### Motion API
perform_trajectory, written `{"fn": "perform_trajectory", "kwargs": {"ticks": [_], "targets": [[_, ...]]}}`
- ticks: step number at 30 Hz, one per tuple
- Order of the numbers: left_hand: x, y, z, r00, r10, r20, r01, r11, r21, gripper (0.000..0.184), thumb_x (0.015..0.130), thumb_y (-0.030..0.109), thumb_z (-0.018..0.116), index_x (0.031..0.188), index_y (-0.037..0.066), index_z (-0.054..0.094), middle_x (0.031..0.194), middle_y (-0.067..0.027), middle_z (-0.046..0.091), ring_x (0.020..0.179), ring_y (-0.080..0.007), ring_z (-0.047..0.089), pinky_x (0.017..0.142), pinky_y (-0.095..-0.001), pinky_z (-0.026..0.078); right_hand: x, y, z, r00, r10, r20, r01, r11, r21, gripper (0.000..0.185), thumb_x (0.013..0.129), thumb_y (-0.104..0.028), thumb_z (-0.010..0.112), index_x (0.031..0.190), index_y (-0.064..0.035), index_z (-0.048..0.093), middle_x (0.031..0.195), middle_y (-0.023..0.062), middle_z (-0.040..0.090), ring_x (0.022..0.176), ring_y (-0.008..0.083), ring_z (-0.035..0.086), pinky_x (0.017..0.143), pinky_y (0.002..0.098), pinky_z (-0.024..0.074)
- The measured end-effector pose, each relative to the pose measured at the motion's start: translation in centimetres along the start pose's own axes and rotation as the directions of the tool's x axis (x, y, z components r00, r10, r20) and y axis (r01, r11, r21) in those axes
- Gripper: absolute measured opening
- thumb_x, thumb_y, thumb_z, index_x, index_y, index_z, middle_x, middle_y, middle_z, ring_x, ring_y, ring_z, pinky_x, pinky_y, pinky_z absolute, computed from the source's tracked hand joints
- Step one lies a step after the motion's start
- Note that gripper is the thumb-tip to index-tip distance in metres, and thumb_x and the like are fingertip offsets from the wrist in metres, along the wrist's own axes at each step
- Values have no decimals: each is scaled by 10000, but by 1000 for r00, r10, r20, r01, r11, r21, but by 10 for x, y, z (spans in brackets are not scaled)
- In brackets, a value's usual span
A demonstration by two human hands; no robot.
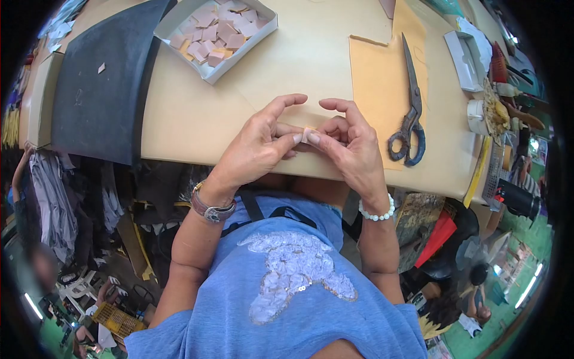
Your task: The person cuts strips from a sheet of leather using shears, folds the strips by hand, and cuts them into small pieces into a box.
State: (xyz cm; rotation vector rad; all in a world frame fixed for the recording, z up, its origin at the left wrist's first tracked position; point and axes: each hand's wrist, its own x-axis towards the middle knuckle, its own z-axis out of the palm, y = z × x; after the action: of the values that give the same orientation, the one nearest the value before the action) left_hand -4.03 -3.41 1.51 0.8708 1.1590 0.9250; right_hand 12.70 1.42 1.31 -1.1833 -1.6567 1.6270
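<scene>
Between the fingertips of both hands is a small pale pinkish square piece (309, 135), held just above the table's front edge. My left hand (263, 140) pinches its left side with thumb and finger. My right hand (353, 137) pinches the right side, its thumb lying over the piece. Both index fingers are raised and curved away from it. Ahead and to the left, a white cardboard box (239, 58) holds many similar small squares in pink and tan. Large dark-handled scissors (410, 107) lie to the right of my right hand, on a yellow-orange sheet (376, 72).
A dark curved board (101, 84) with one small square piece (101, 68) on it covers the table's left end. On the right stand a white open box (465, 60) and a white tub (477, 116). Grey cloth (52, 197) hangs at the lower left. Other people are in the background.
</scene>
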Motion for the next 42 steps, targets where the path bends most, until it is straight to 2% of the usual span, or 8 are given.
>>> {"fn": "perform_trajectory", "kwargs": {"ticks": [14, 20, 26, 29, 32, 35, 39, 42], "targets": [[0, -3, 0, 1000, 6, -12, -6, 1000, -7, 501, 804, -33, 459, 1286, -2, 327, 898, -147, 656, 797, -113, 586, 690, -233, 467, 3, -4, -1, 998, 55, 22, -55, 998, -18, 353, 783, -25, 625, 1096, 22, 468, 657, 58, 604, 606, 62, 562, 537, 209, 442], [1, -4, 7, 994, 69, -83, -65, 997, 47, 475, 816, -5, 524, 1264, -9, 365, 818, -142, 666, 766, -107, 594, 708, -243, 467, 3, -1, 0, 1000, -9, 18, 10, 998, -57, 350, 771, -7, 614, 1087, 23, 466, 661, 82, 612, 612, 84, 578, 539, 225, 449], [-2, -12, 21, 946, 252, -205, -256, 967, 7, 434, 825, 5, 548, 1239, 11, 417, 759, -131, 667, 727, -85, 594, 670, -236, 474, -17, -23, -2, 987, -146, -68, 108, 914, -390, 323, 726, -57, 650, 1013, 2, 514, 641, 112, 587, 565, 238, 586, 560, 295, 466], [-5, -2, 16, 885, 338, -320, -315, 941, 123, 430, 819, -4, 551, 1230, 15, 426, 758, -127, 668, 729, -94, 609, 662, -233, 478, -32, -36, -17, 968, -245, -54, 147, 728, -670, 229, 693, -103, 681, 873, -15, 570, 661, 98, 573, 634, 282, 564, 631, 326, 461], [-9, 1, 14, 802, 536, -265, -425, 822, 378, 423, 819, -8, 556, 1221, 10, 427, 777, -108, 668, 742, -119, 628, 669, -225, 483, -41, -44, -28, 924, -371, 95, 308, 571, -761, 189, 668, -140, 705, 747, -29, 573, 763, 123, 569, 756, 287, 547, 708, 342, 440], [-12, 0, 1, 751, 557, -355, -427, 819, 382, 421, 821, -12, 555, 1219, 0, 420, 815, -102, 666, 768, -135, 636, 686, -224, 489, -47, -42, -37, 909, -410, 69, 314, 569, -760, 208, 658, -146, 714, 699, -29, 547, 913, 159, 554, 866, 308, 526, 777, 358, 419], [-24, 16, -9, 710, 521, -473, -448, 853, 267, 412, 821, -19, 552, 1211, -12, 418, 865, -108, 661, 801, -139, 634, 709, -231, 494, -51, -32, -49, 955, -296, -14, 234, 782, -578, 322, 647, -173, 730, 854, -11, 544, 1007, 160, 540, 934, 288, 529, 826, 359, 412], [-31, 22, -7, 760, 541, -361, -471, 840, 269, 416, 811, -4, 585, 1196, -8, 430, 855, -106, 660, 796, -131, 633, 711, -228, 485, -45, -41, -37, 946, -318, -62, 259, 859, -442, 507, 643, -210, 741, 1038, 8, 512, 1047, 147, 543, 981, 264, 525, 871, 354, 403]]}}
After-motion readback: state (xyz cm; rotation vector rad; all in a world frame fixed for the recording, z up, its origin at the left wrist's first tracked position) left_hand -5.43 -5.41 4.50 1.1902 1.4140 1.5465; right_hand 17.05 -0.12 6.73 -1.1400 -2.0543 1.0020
